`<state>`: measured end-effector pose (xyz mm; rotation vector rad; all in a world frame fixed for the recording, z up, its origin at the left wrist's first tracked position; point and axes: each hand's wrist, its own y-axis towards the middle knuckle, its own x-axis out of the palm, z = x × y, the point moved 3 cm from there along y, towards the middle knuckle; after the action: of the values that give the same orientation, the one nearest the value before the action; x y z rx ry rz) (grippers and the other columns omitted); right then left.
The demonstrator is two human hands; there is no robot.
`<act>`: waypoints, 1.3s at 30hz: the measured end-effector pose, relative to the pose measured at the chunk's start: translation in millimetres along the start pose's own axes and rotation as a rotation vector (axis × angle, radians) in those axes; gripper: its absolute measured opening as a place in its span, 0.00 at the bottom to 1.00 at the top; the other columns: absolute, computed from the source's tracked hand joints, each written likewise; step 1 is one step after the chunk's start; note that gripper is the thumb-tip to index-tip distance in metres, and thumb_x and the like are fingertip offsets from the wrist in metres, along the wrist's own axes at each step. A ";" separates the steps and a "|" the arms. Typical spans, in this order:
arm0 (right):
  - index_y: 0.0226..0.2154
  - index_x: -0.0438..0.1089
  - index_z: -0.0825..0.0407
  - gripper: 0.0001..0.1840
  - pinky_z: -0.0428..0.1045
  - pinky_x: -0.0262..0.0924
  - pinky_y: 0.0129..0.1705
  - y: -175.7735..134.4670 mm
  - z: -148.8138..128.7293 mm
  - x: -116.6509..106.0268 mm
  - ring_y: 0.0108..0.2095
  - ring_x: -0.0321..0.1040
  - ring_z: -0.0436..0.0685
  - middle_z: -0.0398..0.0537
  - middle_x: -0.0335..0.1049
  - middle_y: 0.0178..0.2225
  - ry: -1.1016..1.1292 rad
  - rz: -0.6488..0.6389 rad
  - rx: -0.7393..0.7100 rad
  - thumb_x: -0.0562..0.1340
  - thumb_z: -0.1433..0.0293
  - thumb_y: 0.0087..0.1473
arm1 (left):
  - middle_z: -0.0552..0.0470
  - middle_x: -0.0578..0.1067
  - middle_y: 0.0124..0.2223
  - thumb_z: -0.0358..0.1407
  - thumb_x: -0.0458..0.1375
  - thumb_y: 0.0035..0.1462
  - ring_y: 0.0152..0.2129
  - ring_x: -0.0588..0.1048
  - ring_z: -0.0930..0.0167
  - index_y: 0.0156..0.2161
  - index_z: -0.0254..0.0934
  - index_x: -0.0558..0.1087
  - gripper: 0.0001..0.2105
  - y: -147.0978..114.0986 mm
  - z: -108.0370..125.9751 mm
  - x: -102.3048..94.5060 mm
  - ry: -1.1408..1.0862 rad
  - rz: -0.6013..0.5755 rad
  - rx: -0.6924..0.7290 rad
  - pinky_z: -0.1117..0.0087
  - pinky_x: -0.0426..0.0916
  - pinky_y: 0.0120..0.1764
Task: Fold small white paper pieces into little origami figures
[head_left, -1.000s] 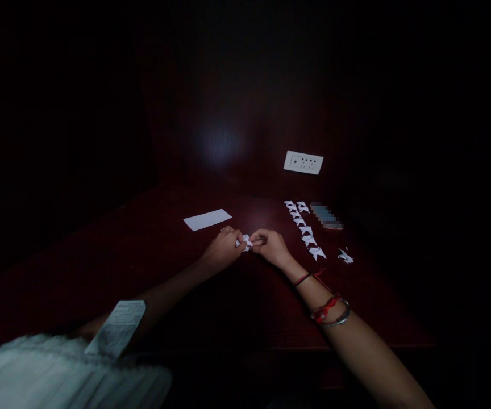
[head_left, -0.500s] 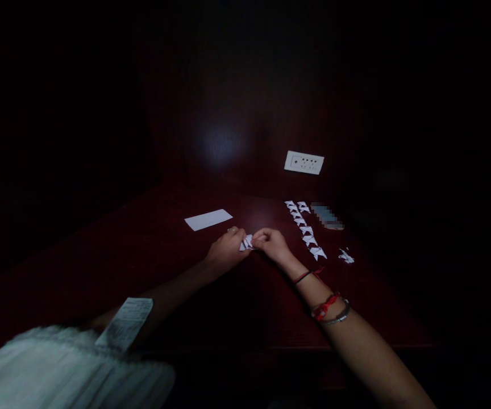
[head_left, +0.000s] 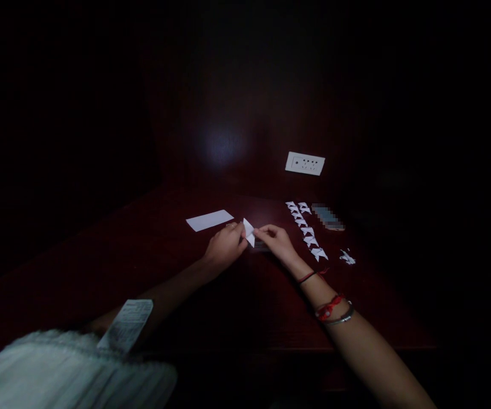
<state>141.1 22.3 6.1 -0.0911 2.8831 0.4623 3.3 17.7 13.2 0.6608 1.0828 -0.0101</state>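
Dark red tabletop (head_left: 126, 244) beneath left hand (head_left: 225, 246) and right hand (head_left: 277, 241)

Right of the right hand runs a row of white folded-paper pieces (head_left: 308, 232). Just beyond the left hand lies a white rectangular paper sheet (head_left: 209, 220). Between them, the hands' fingertips pinch one pointed white folded-paper piece (head_left: 248, 232). Well right of both: loose white paper scraps (head_left: 348, 258).

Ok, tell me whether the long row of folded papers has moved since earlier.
No: against the wall socket, the long row of folded papers shows no shift.
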 end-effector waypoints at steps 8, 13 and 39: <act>0.20 0.66 0.55 0.04 0.45 0.57 0.36 3.1 4.9 -5.8 0.35 0.60 0.49 0.48 0.58 0.36 -0.213 0.076 -0.099 0.60 0.71 0.35 | 0.54 0.68 0.27 0.30 0.52 0.42 0.26 0.68 0.72 0.26 0.35 0.62 0.03 4.7 -1.8 7.1 -0.435 -0.042 -0.023 0.73 0.62 0.29; 0.22 0.65 0.54 0.03 0.48 0.52 0.42 4.2 2.7 -12.0 0.38 0.58 0.51 0.48 0.60 0.33 -0.450 0.060 -0.275 0.57 0.72 0.40 | 0.55 0.68 0.25 0.32 0.52 0.43 0.23 0.69 0.74 0.27 0.34 0.62 0.04 7.5 -7.4 14.4 -0.763 -0.084 -0.105 0.75 0.63 0.26; 0.26 0.59 0.54 0.04 0.51 0.47 0.48 -10.3 -29.8 -8.4 0.47 0.52 0.54 0.53 0.57 0.44 -0.661 0.094 -0.548 0.51 0.76 0.44 | 0.51 0.61 0.39 0.27 0.48 0.47 0.25 0.67 0.78 0.44 0.39 0.56 0.16 2.8 9.1 -11.3 -0.502 0.144 -0.027 0.75 0.64 0.31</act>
<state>144.2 3.4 32.5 0.0955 2.0637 1.0589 6.1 12.0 26.5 0.6655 0.5510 -0.0351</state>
